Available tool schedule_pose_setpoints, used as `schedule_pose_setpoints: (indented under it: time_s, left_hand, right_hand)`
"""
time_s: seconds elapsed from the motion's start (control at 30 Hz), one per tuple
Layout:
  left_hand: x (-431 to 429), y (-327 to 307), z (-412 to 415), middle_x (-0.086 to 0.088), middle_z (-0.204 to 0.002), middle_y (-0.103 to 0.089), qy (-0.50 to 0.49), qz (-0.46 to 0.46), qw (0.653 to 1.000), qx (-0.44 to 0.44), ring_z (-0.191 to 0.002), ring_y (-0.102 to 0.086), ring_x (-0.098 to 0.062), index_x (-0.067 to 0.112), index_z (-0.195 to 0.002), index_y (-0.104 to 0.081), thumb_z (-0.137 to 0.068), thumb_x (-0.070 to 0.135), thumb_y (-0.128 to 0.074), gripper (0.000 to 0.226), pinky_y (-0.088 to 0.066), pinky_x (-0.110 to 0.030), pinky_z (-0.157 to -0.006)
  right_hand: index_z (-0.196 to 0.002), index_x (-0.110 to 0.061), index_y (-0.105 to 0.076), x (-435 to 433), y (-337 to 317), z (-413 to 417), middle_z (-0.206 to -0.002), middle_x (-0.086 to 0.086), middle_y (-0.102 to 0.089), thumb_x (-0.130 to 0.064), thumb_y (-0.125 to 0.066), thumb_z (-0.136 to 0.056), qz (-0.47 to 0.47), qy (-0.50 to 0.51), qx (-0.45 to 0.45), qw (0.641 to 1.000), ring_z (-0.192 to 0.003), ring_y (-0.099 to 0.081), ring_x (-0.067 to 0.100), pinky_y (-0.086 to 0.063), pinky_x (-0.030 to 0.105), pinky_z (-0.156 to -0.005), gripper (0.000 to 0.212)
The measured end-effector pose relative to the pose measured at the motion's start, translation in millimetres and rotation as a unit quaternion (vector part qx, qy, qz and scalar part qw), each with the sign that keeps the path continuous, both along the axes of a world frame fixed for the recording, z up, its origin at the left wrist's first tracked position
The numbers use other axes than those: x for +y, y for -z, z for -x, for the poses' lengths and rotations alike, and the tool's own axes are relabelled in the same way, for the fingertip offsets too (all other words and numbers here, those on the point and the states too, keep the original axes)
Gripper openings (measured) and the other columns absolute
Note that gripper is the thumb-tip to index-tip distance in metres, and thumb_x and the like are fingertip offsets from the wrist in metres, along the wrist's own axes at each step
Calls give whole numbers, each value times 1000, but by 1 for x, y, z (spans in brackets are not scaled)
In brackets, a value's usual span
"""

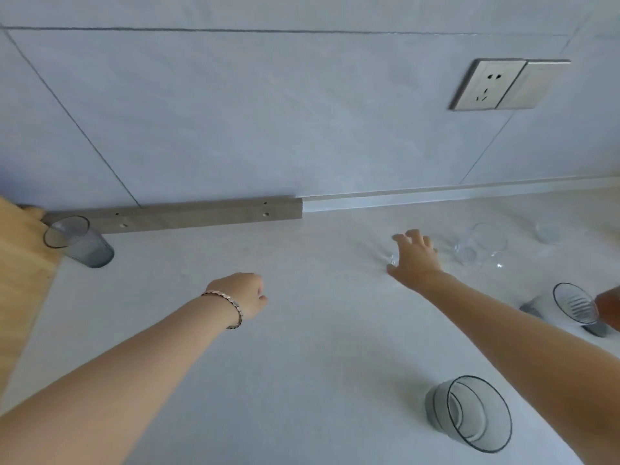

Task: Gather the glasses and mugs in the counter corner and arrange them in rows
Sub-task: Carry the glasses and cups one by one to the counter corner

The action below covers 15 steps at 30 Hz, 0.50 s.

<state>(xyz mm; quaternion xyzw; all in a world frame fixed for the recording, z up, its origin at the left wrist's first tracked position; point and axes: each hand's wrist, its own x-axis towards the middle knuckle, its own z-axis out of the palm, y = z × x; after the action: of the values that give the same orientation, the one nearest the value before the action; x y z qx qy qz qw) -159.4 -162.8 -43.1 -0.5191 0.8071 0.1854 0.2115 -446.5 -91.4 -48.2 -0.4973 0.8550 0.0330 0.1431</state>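
Note:
A grey tinted glass (79, 241) stands in the counter's far left corner beside a wooden board. My right hand (414, 260) reaches over a small clear glass (393, 260) with its fingers spread; whether it touches the glass I cannot tell. Just right of it stand more clear glasses (479, 246), and another clear glass (547, 233) is farther right. A ribbed grey glass (572, 305) stands at the right, and a wide grey glass (469, 412) stands near the front. My left hand (240, 295), with a bracelet at the wrist, hovers mid-counter with curled fingers and holds nothing.
The white counter (302, 364) meets a tiled wall with a socket plate (503, 83). A grey strip (174, 214) lies along the wall's foot. The wooden board (20, 263) covers the left edge. A brown object (610, 312) pokes in at the right edge.

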Motion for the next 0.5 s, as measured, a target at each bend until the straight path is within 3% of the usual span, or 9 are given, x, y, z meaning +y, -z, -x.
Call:
schedule_pose_setpoints:
  time_s: [0.1,0.17,0.23,0.43,0.5]
  left_hand:
    - [10,5,6,6,-96,-49,-25,-3,1000,-8,-87,-48,-19,26,-89,-45,-93,29,-41,6,-36,-26,-74]
    - [16,7,3,6,-94,-47,-41,-8,999,-23,-84,-45,-19,27,-87,-44,-92,27,-41,6,-34,-26,-66]
    - [17,11,-4,6,-92,-47,-56,-6,998,-39,-82,-44,-19,27,-84,-43,-92,26,-40,8,-31,-25,-60]
    - [9,26,-34,3,-106,-60,-128,-34,990,-49,-99,-58,-20,25,-87,-50,-92,26,-42,10,-45,-29,-83]
    - [3,33,-51,1,-95,-57,-152,-40,987,-35,-88,-54,-21,25,-80,-49,-91,23,-44,12,-44,-28,-79]
  right_hand:
    - [-150,-29,-9,-8,7,42,-158,4,-2,-23,-72,-79,-86,14,-31,996,-139,-22,35,-34,43,-109,95]
    - [-150,-33,-2,-11,12,57,-159,2,4,-12,-75,-75,-144,-22,-54,988,-140,-22,36,-37,44,-107,108]
    - [-150,-34,-8,-12,19,65,-158,2,-6,-5,-73,-75,-143,-37,-77,986,-136,-29,36,-40,41,-104,104]
    - [-144,-33,-28,-9,26,58,-144,1,-30,-10,-67,-78,-78,-36,-70,994,-122,-43,33,-46,34,-92,80]
    - [-144,-34,-28,-9,21,45,-141,0,-34,-16,-70,-77,-86,-56,-54,993,-121,-45,30,-45,33,-92,81]
